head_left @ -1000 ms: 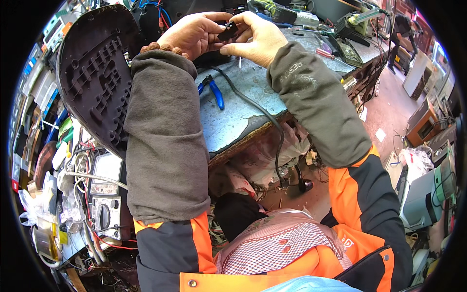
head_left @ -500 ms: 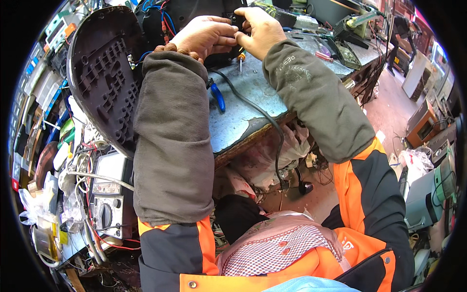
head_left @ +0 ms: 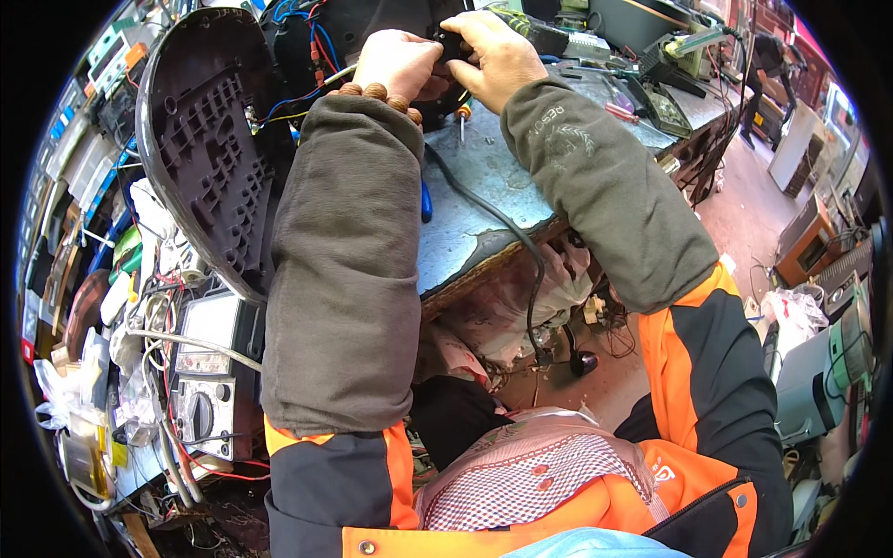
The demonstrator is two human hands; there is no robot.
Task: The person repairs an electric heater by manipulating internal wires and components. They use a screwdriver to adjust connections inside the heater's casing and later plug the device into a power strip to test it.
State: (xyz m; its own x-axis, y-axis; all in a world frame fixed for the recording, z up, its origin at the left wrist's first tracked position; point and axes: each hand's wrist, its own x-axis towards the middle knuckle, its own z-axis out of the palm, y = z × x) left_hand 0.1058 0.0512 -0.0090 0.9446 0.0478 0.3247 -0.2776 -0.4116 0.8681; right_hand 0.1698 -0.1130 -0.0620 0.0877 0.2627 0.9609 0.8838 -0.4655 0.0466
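Observation:
Both hands meet at the top, over a black plastic housing (head_left: 358, 20). My right hand (head_left: 495, 58) grips a small black part (head_left: 451, 42) between thumb and fingers. My left hand (head_left: 398, 65) is closed, its fingertips pinched against that part; what they hold is hidden. To the left, a large black molded cover (head_left: 209, 149) with ribbed inside leans on edge. Red and blue wires (head_left: 321, 46) run by the housing. Below the hands lies a screwdriver (head_left: 463, 113) with an orange handle. A blue tool handle (head_left: 426, 200) peeks out beside my left sleeve.
A black power cord (head_left: 493, 209) crosses the worn metal-topped bench (head_left: 456, 244) and hangs over its front edge. An analog multimeter (head_left: 206, 400) stands among tangled cables at left. Tools and circuit boards (head_left: 662, 107) crowd the bench's right. A person (head_left: 767, 70) stands far right.
My left hand has drawn in its fingers and its forearm has shifted right, covering most of the blue-handled tool. The black cover has moved slightly right. A pale cable now shows by my left wrist.

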